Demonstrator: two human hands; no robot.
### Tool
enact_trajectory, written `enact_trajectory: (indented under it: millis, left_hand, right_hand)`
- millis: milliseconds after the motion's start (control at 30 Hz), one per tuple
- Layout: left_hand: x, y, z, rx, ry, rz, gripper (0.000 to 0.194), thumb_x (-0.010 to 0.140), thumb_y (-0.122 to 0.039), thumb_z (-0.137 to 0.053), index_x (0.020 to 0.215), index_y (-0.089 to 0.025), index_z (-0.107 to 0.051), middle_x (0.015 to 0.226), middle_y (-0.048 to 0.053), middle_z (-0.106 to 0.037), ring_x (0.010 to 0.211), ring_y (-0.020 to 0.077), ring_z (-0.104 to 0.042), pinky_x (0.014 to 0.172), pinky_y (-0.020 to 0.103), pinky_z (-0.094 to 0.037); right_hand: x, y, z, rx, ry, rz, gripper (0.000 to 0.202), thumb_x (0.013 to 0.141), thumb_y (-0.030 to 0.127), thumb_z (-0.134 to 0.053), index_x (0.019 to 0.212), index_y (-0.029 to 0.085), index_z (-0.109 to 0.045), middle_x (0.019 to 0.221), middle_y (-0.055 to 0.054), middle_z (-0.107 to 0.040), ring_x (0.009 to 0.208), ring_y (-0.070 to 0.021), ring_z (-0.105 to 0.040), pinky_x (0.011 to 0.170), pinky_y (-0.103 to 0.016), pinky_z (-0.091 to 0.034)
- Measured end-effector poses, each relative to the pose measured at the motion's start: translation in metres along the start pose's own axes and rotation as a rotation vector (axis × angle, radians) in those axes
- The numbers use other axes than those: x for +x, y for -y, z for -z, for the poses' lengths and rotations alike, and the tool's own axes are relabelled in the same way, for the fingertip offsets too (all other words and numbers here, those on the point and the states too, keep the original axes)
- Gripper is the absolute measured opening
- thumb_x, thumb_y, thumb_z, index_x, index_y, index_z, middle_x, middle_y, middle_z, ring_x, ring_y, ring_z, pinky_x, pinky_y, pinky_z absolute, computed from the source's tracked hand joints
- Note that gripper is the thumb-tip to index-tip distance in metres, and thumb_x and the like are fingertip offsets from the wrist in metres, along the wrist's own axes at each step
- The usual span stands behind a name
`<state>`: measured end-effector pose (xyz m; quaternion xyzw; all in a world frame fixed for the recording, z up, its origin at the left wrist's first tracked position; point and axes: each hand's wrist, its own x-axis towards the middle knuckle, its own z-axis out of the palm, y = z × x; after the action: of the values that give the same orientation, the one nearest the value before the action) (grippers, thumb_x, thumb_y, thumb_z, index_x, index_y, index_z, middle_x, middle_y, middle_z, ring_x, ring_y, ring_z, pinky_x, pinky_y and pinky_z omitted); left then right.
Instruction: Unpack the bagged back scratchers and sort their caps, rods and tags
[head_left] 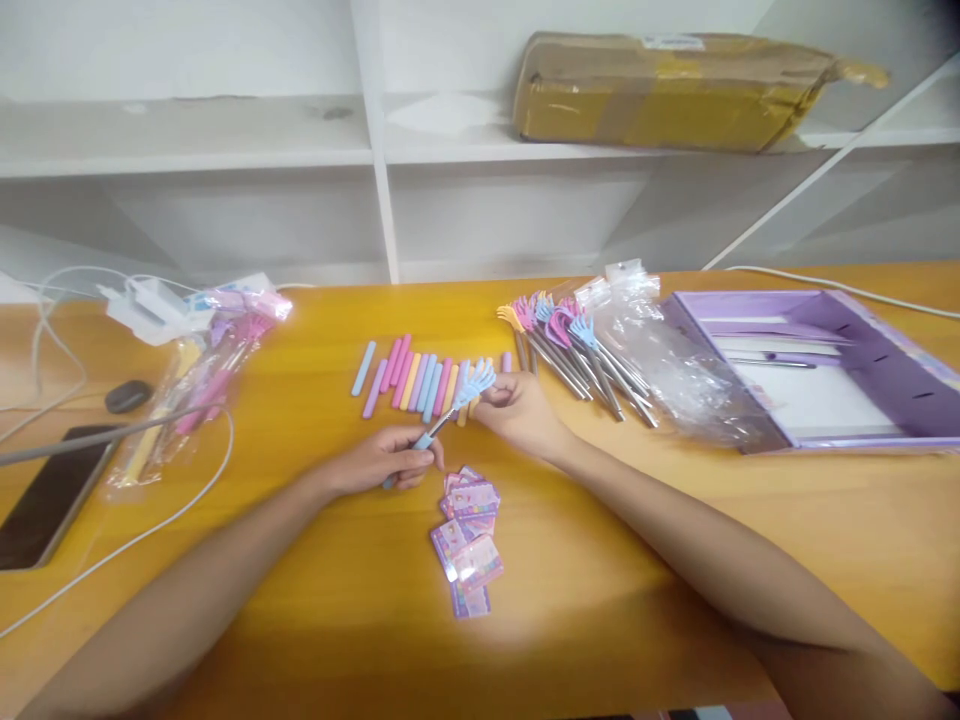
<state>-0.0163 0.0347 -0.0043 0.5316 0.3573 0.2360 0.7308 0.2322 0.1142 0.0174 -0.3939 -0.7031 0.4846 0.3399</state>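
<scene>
My left hand (401,458) is wrapped around the light-blue grip of a back scratcher (472,385), whose short metal rod slants up to a blue claw-shaped head. At that head, my right hand (521,412) has its fingers closed and appears to pinch its edge; the fingertips are partly hidden. Behind both hands lies a row of pink, blue, purple and yellow grip tubes (412,382). Below them sits a loose pile of small printed cards (469,540). Several back scratchers with bare metal rods (585,350) lie heaped beyond my right hand.
Clear plastic bags (675,375) lie beside an open purple box (817,400) on the right. At left are bagged back scratchers (217,370), a white charger (154,310), cables, a black mouse (128,396) and a phone (49,495). A taped carton (667,95) rests on the shelf.
</scene>
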Motion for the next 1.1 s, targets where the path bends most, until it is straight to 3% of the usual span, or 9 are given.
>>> enact_trajectory:
  millis: [233,500,633,700,900,1100]
  left_hand:
    - [0.001,0.000,0.001,0.016,0.001,0.006,0.034,0.105,-0.050,-0.063,0.108,-0.017,-0.065,0.066,-0.005,-0.052,0.055,0.0103,-0.043,0.055,0.024,-0.032]
    - [0.002,0.002,0.001,0.011,0.003,-0.009,0.034,0.106,-0.050,-0.062,0.108,-0.017,-0.064,0.065,-0.006,-0.051,0.055,0.0105,-0.044,0.054,0.024,-0.032]
    - [0.002,-0.003,-0.002,0.073,0.017,-0.027,0.036,0.105,-0.053,-0.062,0.104,-0.017,-0.062,0.067,-0.005,-0.051,0.057,0.0107,-0.044,0.055,0.024,-0.034]
    - [0.001,-0.006,-0.006,0.175,0.040,-0.041,0.039,0.106,-0.055,-0.060,0.097,-0.018,-0.062,0.069,-0.005,-0.051,0.059,0.0112,-0.045,0.057,0.025,-0.035]
    - [0.001,-0.010,-0.014,0.433,0.056,-0.062,0.055,0.108,-0.064,-0.049,0.078,-0.019,-0.056,0.062,-0.003,-0.051,0.056,0.0132,-0.045,0.056,0.027,-0.033]
    - [0.001,-0.008,-0.016,0.441,0.052,-0.023,0.066,0.107,-0.074,-0.040,0.071,-0.020,-0.051,0.059,-0.001,-0.049,0.056,0.0145,-0.044,0.057,0.029,-0.031]
  right_hand:
    - [-0.001,0.001,-0.004,0.018,0.072,0.035,0.051,0.079,0.030,-0.062,0.062,0.024,-0.015,0.055,0.008,-0.018,0.057,-0.0065,-0.014,0.053,-0.025,-0.020]
    - [-0.002,0.004,-0.008,0.138,0.168,0.043,0.058,0.087,0.036,-0.066,0.065,0.025,-0.014,0.061,0.009,-0.014,0.059,-0.0066,-0.015,0.057,-0.024,-0.027]
    - [-0.009,0.010,-0.010,0.135,0.418,0.004,0.052,0.087,0.040,-0.071,0.065,0.024,-0.026,0.063,0.009,-0.021,0.058,-0.0069,-0.021,0.053,-0.023,-0.019]
    - [-0.016,0.015,-0.013,0.133,0.523,0.015,0.046,0.094,0.044,-0.069,0.067,0.022,-0.038,0.062,0.008,-0.028,0.056,-0.0076,-0.026,0.052,-0.024,-0.021]
    - [-0.028,0.028,-0.016,0.049,0.550,0.032,0.052,0.108,0.055,-0.053,0.073,0.017,-0.060,0.063,0.003,-0.046,0.060,-0.0101,-0.040,0.055,-0.025,-0.031]
    - [-0.023,0.037,-0.004,0.011,0.640,0.012,0.055,0.109,0.054,-0.050,0.069,0.017,-0.056,0.063,0.004,-0.042,0.060,-0.0091,-0.032,0.054,-0.026,-0.026]
